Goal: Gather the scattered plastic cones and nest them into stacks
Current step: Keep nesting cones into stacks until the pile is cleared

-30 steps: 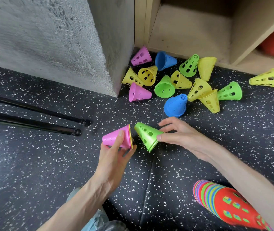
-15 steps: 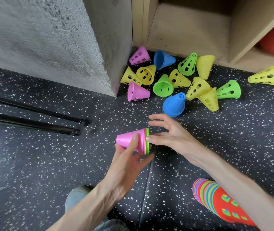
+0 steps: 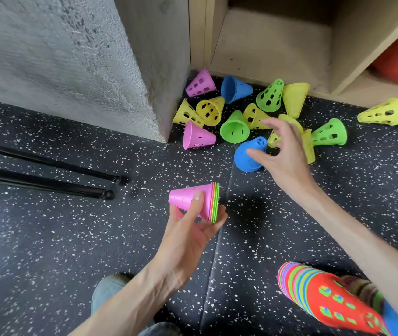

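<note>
Nearest to us, at the lower right, a long nested stack of striped plastic cones with a red perforated cone outermost (image 3: 324, 297) lies on the black speckled rubber floor (image 3: 47, 251). Just beyond, our left hand (image 3: 193, 229) cradles a short nested stack with a pink plastic cone outermost (image 3: 193, 198), thumb on top and fingers below; the open rims, with yellow and green edges showing, face right.

Farther on and to the right, our right hand (image 3: 282, 151) hovers with fingers spread wide and empty, thumb just at the side of a blue plastic cone (image 3: 248, 154) that stands base down on the floor. We judge that picking up this blue cone is the step in hand. To do it well, we should pinch it near the narrow top, lift it clear of the yellow perforated cones (image 3: 309, 149) lying just beside it so none get dragged along, then turn its tip toward the open rims in the left hand and push it in straight until it seats.

Beyond that, the remaining pink, yellow, green and blue cones lie scattered against the grey concrete pillar (image 3: 84, 57) and the wooden shelf unit (image 3: 265, 44); one yellow cone (image 3: 382, 112) lies apart at the far right.
</note>
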